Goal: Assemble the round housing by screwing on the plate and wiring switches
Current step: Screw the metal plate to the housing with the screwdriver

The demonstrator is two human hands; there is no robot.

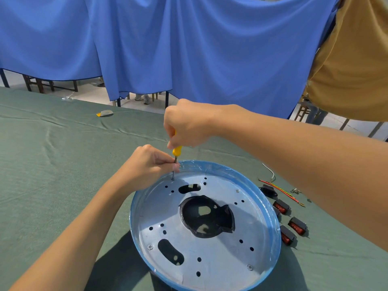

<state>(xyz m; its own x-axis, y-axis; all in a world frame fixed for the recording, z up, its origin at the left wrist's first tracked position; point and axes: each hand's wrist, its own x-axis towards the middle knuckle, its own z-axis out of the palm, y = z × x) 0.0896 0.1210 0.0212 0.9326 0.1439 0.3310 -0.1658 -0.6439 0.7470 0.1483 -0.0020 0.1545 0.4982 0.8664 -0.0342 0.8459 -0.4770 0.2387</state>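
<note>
Round housing (270, 206), blue-rimmed, on green tabletop (52, 164); metal plate (220, 255) seated inside. Right hand (189, 124) grips yellow screwdriver (176, 151), shaft upright, tip at far-left plate hole. Left hand (147, 164) pinches shaft directly below. Rocker switches (294, 225) lie right, unwired.

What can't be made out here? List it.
Head view:
- Most of the screwdriver handle: inside the right hand.
- Any screw under its tip: too small, crowded by the left hand.
- Near rim of the housing: cut off by bottom edge.
- Terminals of the switches: too small.
</note>
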